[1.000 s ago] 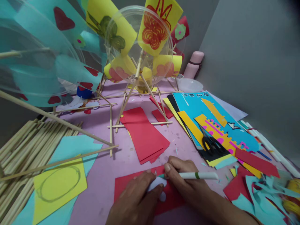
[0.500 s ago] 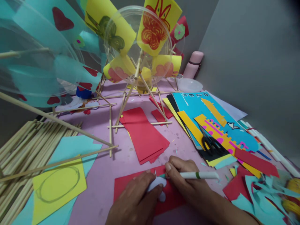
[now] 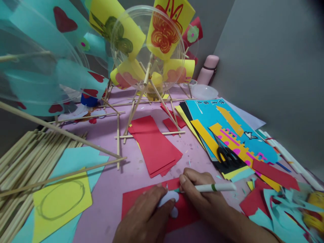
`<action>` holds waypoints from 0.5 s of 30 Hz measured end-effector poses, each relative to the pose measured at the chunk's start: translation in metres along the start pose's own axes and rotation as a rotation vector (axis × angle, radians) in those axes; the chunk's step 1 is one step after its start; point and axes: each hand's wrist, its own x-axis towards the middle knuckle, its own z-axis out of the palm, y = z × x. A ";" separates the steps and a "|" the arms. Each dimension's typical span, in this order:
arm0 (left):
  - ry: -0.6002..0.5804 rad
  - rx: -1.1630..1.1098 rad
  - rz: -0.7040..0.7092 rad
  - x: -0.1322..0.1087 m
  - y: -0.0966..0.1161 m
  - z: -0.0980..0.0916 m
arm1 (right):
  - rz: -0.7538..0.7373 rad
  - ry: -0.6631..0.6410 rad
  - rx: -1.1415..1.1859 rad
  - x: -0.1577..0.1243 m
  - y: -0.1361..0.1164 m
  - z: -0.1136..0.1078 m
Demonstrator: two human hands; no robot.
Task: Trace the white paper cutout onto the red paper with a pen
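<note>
While the L hand, loosely spread, presses the white cutout onto the red card beneath it, the R hand pinches the pen, tip by the cutout's edge. If L pressure eases, cutout could slip & prob. skew any line. Both hands low, angled inward; scissors beyond R hand.

The left hand lies at the near centre, back upward, fingers slanting far and right, the thumb held apart from them. Just to its right, the right hand is curled, fingertips drawn together, its forearm slanting toward the near right.
</note>
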 end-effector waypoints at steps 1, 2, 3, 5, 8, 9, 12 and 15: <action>-0.001 0.002 0.004 0.000 0.000 0.000 | 0.001 0.000 -0.002 0.000 0.000 0.000; -0.001 0.003 0.005 0.000 -0.001 0.001 | 0.005 0.002 -0.001 0.000 0.000 0.000; -0.002 0.003 0.005 0.000 -0.001 0.001 | 0.006 0.006 -0.001 0.000 0.000 0.000; -0.008 0.007 0.005 -0.001 -0.002 0.000 | 0.008 0.007 0.009 0.000 -0.001 -0.001; -0.006 0.005 0.015 -0.003 -0.002 -0.001 | 0.032 -0.004 0.029 -0.001 -0.001 -0.002; -0.011 0.004 0.018 -0.004 -0.002 -0.001 | 0.046 -0.007 0.038 -0.001 -0.001 -0.002; -0.013 0.007 0.004 -0.002 0.000 -0.002 | 0.073 -0.009 0.108 -0.001 -0.002 -0.004; 0.005 -0.005 -0.014 0.002 0.002 -0.002 | 0.068 -0.020 0.160 -0.001 -0.001 -0.004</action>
